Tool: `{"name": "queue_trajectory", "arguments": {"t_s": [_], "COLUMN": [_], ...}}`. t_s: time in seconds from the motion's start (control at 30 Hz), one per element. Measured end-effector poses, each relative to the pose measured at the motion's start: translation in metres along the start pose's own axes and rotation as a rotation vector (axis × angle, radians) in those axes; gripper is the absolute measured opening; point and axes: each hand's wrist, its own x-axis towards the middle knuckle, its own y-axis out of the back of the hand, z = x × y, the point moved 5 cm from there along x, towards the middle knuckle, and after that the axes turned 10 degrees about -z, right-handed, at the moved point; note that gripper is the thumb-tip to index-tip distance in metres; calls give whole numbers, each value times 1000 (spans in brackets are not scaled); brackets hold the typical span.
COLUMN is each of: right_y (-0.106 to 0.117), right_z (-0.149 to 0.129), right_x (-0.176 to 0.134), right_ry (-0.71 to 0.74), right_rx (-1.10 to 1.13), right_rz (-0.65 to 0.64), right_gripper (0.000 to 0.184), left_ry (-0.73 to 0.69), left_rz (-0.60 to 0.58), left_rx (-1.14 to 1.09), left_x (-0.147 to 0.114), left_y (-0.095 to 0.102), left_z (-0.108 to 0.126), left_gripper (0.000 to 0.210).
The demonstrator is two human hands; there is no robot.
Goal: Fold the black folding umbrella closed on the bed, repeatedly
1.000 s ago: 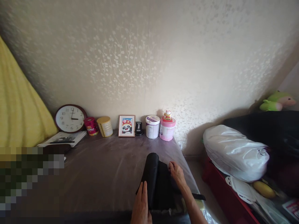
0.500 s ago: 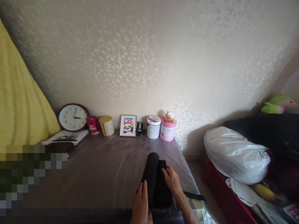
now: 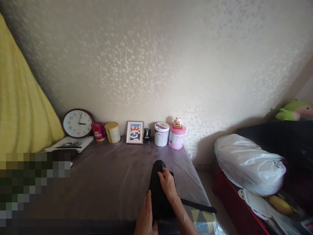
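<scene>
Two bare hands work at the near edge of the tabletop [image 3: 105, 184], right of its middle, both on a black bundle [image 3: 156, 202]. The left hand [image 3: 144, 212] comes in low from the near edge, its fingers straight, close together and pointing away toward the back edge. They lie flat along the bundle's left side, and the hand is nearly closed about the near end, with the thumb side low by that end. The right hand [image 3: 168, 183] reaches forward and slightly leftward, the forearm crossing the near edge and passing over the bundle's right side. Its palm faces down and its fingers are bent, half curled, with the tips touching the top of the bundle toward its far end. The underside of this hand is hidden, so I cannot tell whether it pinches the black material or merely presses on it. The bundle lies between the left hand and the right forearm, beneath the right hand, its length running from the near edge toward the back edge, its rounded far end showing just past the right fingertips. A black strap [image 3: 199, 206] emerges right of the right forearm and stretches to the tabletop's right edge, near the front corner.
</scene>
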Motion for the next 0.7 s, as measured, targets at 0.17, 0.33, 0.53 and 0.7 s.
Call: {"name": "queue_trajectory", "arguments": {"t_s": [0.17, 0.33, 0.53, 0.7], "right_y": [-9, -9, -17, -21], "right_z": [-12, -21, -32, -39], "right_x": [4, 4, -5, -9], "right_ry": [18, 40, 101, 143], "right_rx": [-122, -130, 76, 102], "right_rz": [-56, -74, -262, -333], "right_gripper": [28, 24, 20, 23], "left_ry": [3, 63, 136, 110], "left_rz": [13, -45, -54, -28], "left_rx": [63, 120, 96, 208], "left_x": [3, 4, -1, -5], "left_y": [3, 11, 28, 30], "left_z": [-10, -6, 2, -4], "left_gripper": [86, 87, 75, 55]}}
